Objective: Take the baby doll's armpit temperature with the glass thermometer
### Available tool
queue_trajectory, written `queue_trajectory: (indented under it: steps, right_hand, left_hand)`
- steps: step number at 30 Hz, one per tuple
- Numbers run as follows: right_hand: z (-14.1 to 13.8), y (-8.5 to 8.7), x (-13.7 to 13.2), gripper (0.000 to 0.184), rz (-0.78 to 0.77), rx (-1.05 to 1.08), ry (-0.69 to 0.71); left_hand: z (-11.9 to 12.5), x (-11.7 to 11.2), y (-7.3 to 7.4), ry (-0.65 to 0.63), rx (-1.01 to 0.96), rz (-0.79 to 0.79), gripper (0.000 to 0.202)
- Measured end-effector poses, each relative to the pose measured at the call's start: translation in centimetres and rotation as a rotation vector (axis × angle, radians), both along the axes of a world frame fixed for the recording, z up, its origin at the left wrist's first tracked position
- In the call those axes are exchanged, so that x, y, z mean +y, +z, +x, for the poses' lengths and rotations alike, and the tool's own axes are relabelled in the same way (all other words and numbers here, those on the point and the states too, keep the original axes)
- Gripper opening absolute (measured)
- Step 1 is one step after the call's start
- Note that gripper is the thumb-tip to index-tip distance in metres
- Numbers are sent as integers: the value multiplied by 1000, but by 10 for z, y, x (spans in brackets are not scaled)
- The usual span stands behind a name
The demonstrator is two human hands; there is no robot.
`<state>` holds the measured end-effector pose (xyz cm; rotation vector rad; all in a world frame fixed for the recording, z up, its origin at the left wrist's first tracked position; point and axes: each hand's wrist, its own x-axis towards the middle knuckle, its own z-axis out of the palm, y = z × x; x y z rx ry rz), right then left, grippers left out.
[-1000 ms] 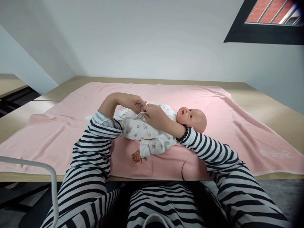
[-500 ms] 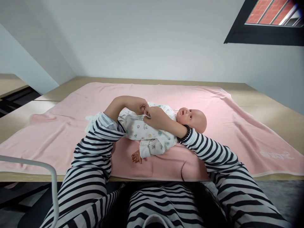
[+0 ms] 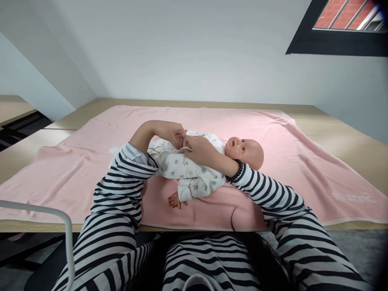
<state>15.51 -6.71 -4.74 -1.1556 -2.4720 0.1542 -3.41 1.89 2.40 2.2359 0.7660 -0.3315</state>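
A baby doll [image 3: 247, 152] lies on its back, its head to the right. It wears a white baby gown [image 3: 174, 163] with small coloured prints. Over the doll's middle, my left hand [image 3: 171, 133] has its fingers curled and pinched at the gown's front. Beside it, fingertips touching, my right hand [image 3: 201, 149] pinches the lifted front edge of the gown. The fabric between the fingertips is mostly hidden. One doll hand [image 3: 174, 200] pokes out of the near sleeve, palm up.
A pink blanket [image 3: 297, 173] with slight wrinkles covers most of the wooden table [image 3: 339, 129]. A white wall [image 3: 194, 52] rises behind it. At the lower left, a pale curved bar [image 3: 68, 238] stands near my sleeve. A dark-framed window [image 3: 336, 42] is at the upper right.
My left hand has shifted slightly, its fingers now closer to my right fingertips. A small white sliver between them is no longer visible. The doll stays in place.
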Motion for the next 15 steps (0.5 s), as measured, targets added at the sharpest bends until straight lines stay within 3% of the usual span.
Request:
queue_trajectory:
  steps: [5,10,15]
  right_hand:
    - [-6,4,-3,21,97,-29,-25]
    - [-7,6,-6,37,235,-184,11]
    - [-8,12,-14,28,196,-245,0]
  left_hand:
    - [-7,10,-4,-9,-42,-62,25]
    - [-16,16,-6,19,-116,-119,27]
    - [-24,16,-4,-18,-135,-188,44]
